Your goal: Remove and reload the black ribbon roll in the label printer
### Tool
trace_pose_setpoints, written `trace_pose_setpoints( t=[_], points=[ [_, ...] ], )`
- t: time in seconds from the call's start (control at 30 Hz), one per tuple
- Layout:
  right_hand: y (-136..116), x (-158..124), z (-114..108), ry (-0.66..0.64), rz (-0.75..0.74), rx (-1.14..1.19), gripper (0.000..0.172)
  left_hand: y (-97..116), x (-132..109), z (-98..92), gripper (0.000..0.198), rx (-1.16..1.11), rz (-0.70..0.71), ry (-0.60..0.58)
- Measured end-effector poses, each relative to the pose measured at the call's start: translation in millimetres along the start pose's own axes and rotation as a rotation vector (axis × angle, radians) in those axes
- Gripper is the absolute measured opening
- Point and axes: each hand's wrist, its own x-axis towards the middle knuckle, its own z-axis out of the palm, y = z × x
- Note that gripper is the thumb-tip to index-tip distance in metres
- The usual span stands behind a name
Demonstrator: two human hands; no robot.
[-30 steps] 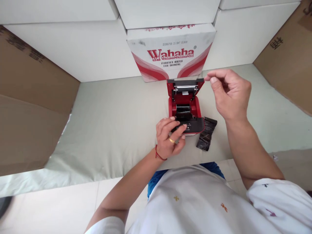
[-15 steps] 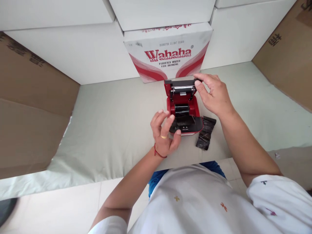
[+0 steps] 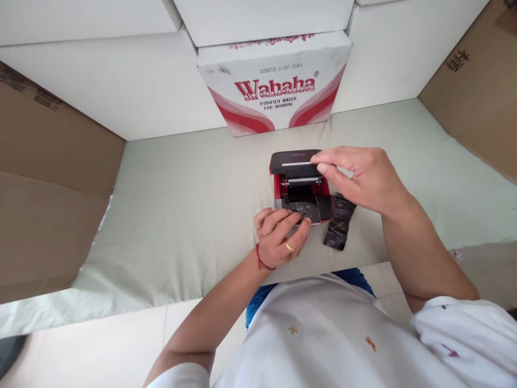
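A small red and black label printer point(image 3: 277, 188) stands on the cloth-covered table with its lid point(image 3: 297, 157) partly lowered, a gap still showing its red inside. My right hand point(image 3: 363, 175) pinches the lid's right front edge between thumb and fingers. A glossy black label strip point(image 3: 311, 207) lies out over the printer's front. At the front edge, my left hand point(image 3: 283, 234) has its fingers curled together onto the strip's end. The roll inside is mostly hidden beneath the lid. Beside the printer on the right lies a crumpled black strip point(image 3: 339, 223).
A white and red Wahaha water carton point(image 3: 277, 89) stands behind the printer, against large white boxes point(image 3: 161, 86). Brown cardboard boxes point(image 3: 52, 188) flank the table left and right. The pale green tablecloth point(image 3: 181, 215) hangs over the near edge.
My right hand has brought the lid forward and down from upright. My left hand has moved right and closed its fingers at the strip, which now reaches over the printer's front.
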Motion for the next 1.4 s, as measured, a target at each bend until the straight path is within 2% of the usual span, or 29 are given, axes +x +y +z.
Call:
trace_pose_setpoints(
  t=[0.1,0.23,0.37,0.47,0.57,0.63,0.83,0.97,1.03,1.17,1.27,1.37,1.4],
  points=[
    [-9,-12,-3,-0.127,-0.078,-0.076,0.033,0,-3,-2.1,0.023,0.047,0.011,-0.013],
    [-17,-22,0,-0.216,-0.076,-0.147,0.047,4,-9,-5.0,0.031,0.107,0.003,0.000],
    [-27,-19,-3,-0.346,-0.111,-0.318,0.033,7,-10,-6.8,0.032,0.107,0.011,-0.007],
    [-34,-12,-7,-0.429,-0.126,-0.439,0.027,9,-11,-9.3,0.041,0.069,0.022,-0.030],
    [-37,-9,-6,-0.469,-0.082,-0.492,0.019,10,-14,-12.2,0.056,0.046,0.005,-0.085],
    [-37,-11,-4,-0.467,-0.087,-0.494,0.015,11,-15,-13.2,0.057,0.051,-0.003,-0.101],
    [-39,-17,1,-0.407,-0.180,-0.488,0.017,12,-6,-12.4,0.029,0.102,0.024,-0.077],
    [-32,-22,4,-0.320,-0.203,-0.475,0.023,11,-3,-11.7,0.026,0.074,0.016,-0.110],
    [-28,-28,9,-0.244,-0.148,-0.443,0.026,10,-4,-10.4,0.031,0.056,-0.002,-0.107],
    [-27,-53,27,0.014,-0.046,-0.306,0.035,7,-5,-8.5,0.037,-0.038,-0.058,-0.036],
    [-34,-78,39,0.124,-0.106,-0.111,0.057,-4,-7,-9.5,0.042,-0.104,-0.235,0.015],
    [-38,-96,44,0.136,-0.132,0.020,0.073,-25,-14,-8.5,0.050,-0.165,-0.576,0.069],
    [-38,-99,45,0.130,-0.127,0.043,0.075,-33,-17,-7.2,0.055,-0.223,-0.693,0.037]
  ],
)
